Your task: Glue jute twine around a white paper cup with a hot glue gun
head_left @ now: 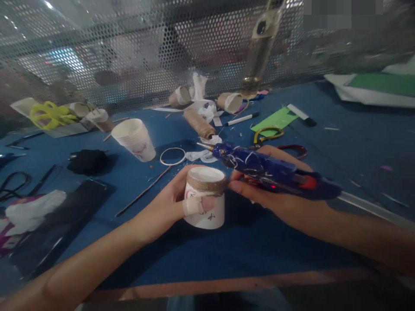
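A white paper cup [207, 218] has brown twine wound in a band below its rim. My left hand [177, 196] is closed around the cup's left side, with a taped thumb across its front. My right hand [259, 190] grips a blue hot glue gun [259, 166], whose nozzle points left above the cup's far side. A clear glue stick [369, 205] sticks out of the gun's back end. The right fingertips are close to the twine band; whether they also hold the loose twine end, I cannot make out. Beyond the cup lies a roll of twine [198, 123].
A stack of paper cups [134, 138] stands at the left, near a black bundle [87, 161] and a thin stick [144, 192]. Yellow scissors [52, 115] lie in a box. Green paper [274, 120], a marker [241, 119] and twine-wrapped cups [229, 103] are farther back, before a perforated metal screen [136, 56].
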The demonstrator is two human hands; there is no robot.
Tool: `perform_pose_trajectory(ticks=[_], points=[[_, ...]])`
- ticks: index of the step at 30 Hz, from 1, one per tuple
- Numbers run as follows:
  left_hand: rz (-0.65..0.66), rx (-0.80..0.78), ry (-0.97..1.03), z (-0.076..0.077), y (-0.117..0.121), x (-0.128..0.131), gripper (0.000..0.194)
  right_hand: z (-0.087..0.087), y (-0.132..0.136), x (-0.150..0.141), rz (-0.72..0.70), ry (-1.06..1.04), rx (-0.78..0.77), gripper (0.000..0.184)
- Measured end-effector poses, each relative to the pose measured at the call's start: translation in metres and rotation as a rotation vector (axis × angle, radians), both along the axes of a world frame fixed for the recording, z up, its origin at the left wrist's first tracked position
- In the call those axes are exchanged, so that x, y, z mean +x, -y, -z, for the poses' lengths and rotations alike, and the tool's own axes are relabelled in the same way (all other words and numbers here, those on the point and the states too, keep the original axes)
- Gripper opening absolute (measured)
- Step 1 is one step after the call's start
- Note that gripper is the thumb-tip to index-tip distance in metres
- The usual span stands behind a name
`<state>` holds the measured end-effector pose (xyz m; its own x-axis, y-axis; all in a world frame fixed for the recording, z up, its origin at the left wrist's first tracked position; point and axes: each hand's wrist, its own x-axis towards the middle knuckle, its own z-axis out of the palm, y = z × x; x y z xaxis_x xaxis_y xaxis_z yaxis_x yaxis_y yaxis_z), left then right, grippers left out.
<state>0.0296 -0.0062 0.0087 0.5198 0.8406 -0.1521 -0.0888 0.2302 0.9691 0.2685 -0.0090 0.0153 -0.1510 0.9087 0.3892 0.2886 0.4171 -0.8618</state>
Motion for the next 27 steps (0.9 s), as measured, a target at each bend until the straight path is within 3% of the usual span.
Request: perform_pose_trajectory(ticks=[7,13,20,27], points=[[0.069,0.028,-0.002,0.0028,-0.0018,-0.0022,0.046,0.0008,0.0030,0.0025,-0.026,-0.028,-0.021,0.022],[0.125,0.031,-0.044,0.0003,-0.0026,0.0002,0.060,-0.0013,0.0050,0.0039,-0.006,0.033,-0.004,0.021],[0.004,-0.001,-0.045,0.0037,-0.0007,0.0040,0.064,0.0011,0.0039,0.0020,-0.002,0.028,-0.010,0.022],[0.035,-0.012,-0.024,0.0010,-0.0014,0.0009,0.054,0.0016,0.0037,0.0038,-0.011,0.027,0.003,0.020]])
